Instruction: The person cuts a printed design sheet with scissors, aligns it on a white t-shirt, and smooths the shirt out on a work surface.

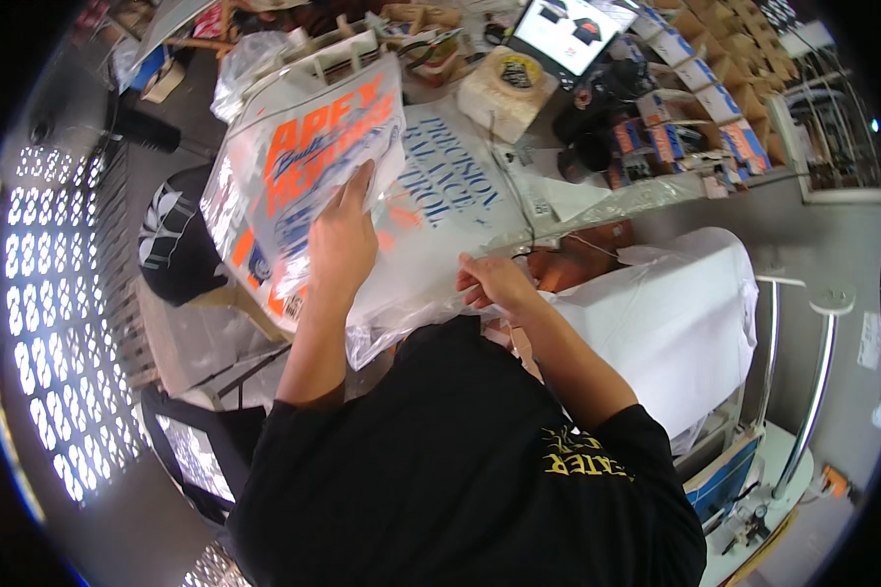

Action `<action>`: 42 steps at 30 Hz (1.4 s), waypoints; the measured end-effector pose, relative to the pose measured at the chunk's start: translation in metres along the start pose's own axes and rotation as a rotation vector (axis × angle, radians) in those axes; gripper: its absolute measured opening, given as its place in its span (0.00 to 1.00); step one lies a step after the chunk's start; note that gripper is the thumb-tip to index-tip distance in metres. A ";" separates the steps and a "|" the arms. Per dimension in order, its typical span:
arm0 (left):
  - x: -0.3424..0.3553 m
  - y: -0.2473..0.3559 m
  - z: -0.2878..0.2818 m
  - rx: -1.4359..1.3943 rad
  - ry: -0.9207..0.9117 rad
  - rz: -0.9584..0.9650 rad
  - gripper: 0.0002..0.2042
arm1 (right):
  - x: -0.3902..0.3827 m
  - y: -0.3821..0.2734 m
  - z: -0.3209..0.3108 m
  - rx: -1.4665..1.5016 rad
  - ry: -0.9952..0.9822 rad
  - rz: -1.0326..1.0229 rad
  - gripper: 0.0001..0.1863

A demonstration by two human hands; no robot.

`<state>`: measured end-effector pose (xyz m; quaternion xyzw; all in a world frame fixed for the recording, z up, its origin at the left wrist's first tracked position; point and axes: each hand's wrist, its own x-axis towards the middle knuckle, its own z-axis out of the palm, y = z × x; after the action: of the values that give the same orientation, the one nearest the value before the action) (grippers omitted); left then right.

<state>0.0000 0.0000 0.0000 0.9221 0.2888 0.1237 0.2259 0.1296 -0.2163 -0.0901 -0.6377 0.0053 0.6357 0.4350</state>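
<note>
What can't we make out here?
All in the head view:
Left hand: pinching or pressing the orange-lettered sheet? Its own back hides that.
Right hand: contact with the clear plastic unclear, blurred.
White cover: hides whatever is beneath.
Screen: top cut off by the upper edge.

I get daylight glaring through the lattice [59,323], bright screen [572,35], plastic [289,277] glinting; fisheye bends edges, corners black.
</note>
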 end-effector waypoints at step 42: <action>-0.086 0.332 0.268 -0.014 -0.624 1.598 0.27 | -0.742 0.368 -0.086 -0.328 2.447 0.736 0.20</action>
<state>0.1852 -0.3857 -0.0787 0.8393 -0.5236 -0.0117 0.1459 -0.1490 -0.8989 0.2975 -0.8094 0.4957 -0.2842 -0.1359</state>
